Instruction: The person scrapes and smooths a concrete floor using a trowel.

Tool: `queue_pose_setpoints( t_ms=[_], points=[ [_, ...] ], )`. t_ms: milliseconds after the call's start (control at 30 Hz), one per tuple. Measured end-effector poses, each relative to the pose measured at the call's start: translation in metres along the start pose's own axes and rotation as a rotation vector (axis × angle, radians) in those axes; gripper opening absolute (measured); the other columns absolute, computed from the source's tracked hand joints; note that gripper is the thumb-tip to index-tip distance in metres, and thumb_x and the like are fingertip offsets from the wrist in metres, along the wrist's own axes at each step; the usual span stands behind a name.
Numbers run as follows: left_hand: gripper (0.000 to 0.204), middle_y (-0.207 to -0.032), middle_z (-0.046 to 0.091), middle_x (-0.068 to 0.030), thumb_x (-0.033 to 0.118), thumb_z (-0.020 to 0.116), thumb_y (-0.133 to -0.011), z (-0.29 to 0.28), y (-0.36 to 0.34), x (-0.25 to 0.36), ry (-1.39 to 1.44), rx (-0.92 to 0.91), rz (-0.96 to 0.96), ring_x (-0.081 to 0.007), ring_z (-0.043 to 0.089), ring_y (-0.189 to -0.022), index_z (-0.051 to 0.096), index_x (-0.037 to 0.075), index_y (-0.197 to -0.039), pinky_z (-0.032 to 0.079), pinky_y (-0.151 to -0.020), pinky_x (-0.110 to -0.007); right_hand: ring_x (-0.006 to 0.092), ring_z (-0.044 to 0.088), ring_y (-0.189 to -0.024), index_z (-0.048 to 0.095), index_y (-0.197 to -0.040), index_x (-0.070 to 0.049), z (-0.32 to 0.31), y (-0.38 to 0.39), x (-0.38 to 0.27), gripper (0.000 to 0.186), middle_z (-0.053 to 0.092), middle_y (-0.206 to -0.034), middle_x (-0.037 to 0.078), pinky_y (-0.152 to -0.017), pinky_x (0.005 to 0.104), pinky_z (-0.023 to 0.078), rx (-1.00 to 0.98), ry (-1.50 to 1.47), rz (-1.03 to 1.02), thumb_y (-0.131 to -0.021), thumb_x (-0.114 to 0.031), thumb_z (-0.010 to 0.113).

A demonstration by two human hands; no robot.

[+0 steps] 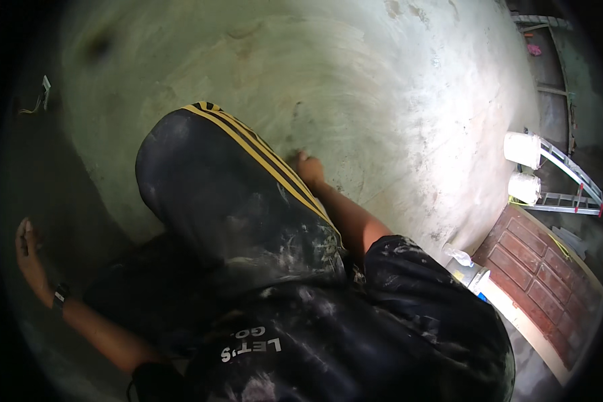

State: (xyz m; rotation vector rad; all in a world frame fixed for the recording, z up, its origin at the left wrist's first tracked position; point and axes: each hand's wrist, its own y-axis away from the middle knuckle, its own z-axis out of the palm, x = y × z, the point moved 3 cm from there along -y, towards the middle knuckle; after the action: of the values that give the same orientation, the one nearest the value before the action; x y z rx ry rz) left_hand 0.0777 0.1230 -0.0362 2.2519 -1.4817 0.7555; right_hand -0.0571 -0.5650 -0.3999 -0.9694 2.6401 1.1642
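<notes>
My bent knee [201, 174], in dusty dark trousers with yellow stripes, fills the middle of the head view over a pale grey-green concrete surface [388, 107]. Beside it on the right, my right hand [309, 167] is low on that surface with curled fingers, partly behind the leg; whatever they hold, if anything, is hidden. At the far left, in shadow, my left hand [30, 258], a dark band on its wrist, has its fingers extended and slightly bent near a dark surface.
Two white buckets [522, 149] stand at right beside an aluminium ladder [576, 204]. Below them are a reddish-brown panelled door [536, 275] and another container [465, 275] with plastic on it. A small fitting with wires [45, 92] is at upper left.
</notes>
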Motion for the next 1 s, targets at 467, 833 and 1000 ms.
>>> queue_pose_setpoints(
  t_ms=[467,833,1000],
  points=[
    [0.052,-0.133,0.064,-0.0133,0.044,0.062,-0.101,0.006,0.008,0.007,0.070,-0.009,-0.032,-0.0247,0.061,-0.121,0.063,0.007,-0.137,0.045,-0.105,-0.039,0.0363,0.072,-0.074,0.068,-0.098,0.009,-0.049,-0.068,0.021,0.063,0.070,-0.081,0.025,-0.069,0.0487,0.058,0.145,-0.151,0.112,-0.105,-0.048,0.042],
    [0.049,-0.139,0.060,-0.0117,0.040,0.058,-0.104,-0.002,0.014,-0.012,-0.018,0.004,0.032,-0.0248,0.052,-0.134,0.061,0.004,-0.137,0.035,-0.116,-0.037,0.0346,0.071,-0.066,0.066,-0.109,0.010,-0.102,-0.002,-0.028,0.071,0.071,-0.092,0.026,-0.058,0.0475,0.057,-0.062,0.050,-0.029,-0.105,-0.057,0.042],
    [0.048,-0.139,0.060,-0.0119,0.039,0.056,-0.105,-0.006,0.005,-0.033,0.096,-0.018,0.147,-0.0254,0.051,-0.135,0.059,0.003,-0.137,0.035,-0.117,-0.037,0.0295,0.065,-0.062,0.063,-0.106,0.005,-0.121,-0.064,0.084,0.058,0.065,-0.078,0.018,-0.059,0.0454,0.056,0.050,-0.560,0.414,-0.103,-0.051,0.050]
  ],
)
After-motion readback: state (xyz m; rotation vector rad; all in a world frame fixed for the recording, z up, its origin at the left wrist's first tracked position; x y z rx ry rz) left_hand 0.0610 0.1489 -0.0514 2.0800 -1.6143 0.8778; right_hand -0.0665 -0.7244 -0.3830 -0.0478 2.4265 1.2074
